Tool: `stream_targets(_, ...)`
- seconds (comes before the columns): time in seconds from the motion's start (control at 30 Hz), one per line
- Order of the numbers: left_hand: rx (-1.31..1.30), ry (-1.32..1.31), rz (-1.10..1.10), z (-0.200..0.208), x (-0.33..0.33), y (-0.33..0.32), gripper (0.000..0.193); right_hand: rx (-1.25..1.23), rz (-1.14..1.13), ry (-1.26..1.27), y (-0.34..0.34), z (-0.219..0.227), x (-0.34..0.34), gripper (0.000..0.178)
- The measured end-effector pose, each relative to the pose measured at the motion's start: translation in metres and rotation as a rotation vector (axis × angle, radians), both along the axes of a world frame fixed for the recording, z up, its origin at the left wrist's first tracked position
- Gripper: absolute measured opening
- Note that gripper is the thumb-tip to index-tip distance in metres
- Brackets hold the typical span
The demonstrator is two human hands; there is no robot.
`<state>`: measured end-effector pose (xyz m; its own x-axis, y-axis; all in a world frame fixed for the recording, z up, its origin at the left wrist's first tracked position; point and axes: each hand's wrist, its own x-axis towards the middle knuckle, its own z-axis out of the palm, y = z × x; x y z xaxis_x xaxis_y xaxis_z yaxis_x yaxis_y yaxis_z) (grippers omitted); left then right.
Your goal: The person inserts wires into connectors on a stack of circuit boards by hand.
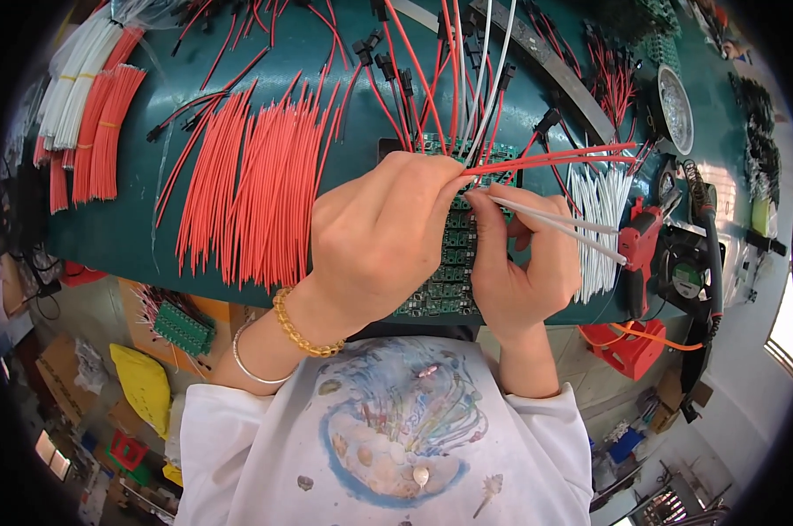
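A panel of small green circuit boards lies in front of me on the green table. Over its upper part my left hand is closed, its fingertips pinching the ends of a few red wires that stretch off to the right. Close beside it, my right hand is closed with thumb and fingers around white wires, which also point right. The fingertips almost meet, and the exact contact with the board is hidden. Red and white wires with black connectors rise from the panel's far end.
Loose red wires spread left of the panel; white wires lie at the right. Tied red and white bundles sit far left. A metal bar, a round dish, a red glue-gun-like tool and a small fan stand right.
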<state>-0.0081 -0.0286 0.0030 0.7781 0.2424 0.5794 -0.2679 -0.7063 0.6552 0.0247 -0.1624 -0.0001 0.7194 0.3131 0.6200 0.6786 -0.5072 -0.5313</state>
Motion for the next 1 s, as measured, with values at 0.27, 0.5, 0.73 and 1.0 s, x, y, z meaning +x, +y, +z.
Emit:
stream_targets(0.27,0.019,0.016,-0.025,-0.002,-0.002,0.0,0.015,0.006,0.019,0.002,0.0,-0.002,0.0,0.024)
stream_targets(0.5,-0.128,-0.036,-0.013,0.0,-0.004,0.001,0.013,-0.017,0.024,-0.021,0.004,-0.003,0.003,0.025)
stream_targets(0.73,-0.434,0.136,0.018,0.002,-0.015,0.002,0.008,0.059,-0.005,0.082,0.0,0.003,-0.003,0.022)
stream_targets(1.0,-0.249,0.074,-0.028,-0.002,-0.014,0.001,0.01,0.058,0.037,0.06,-0.001,-0.002,-0.004,0.022)
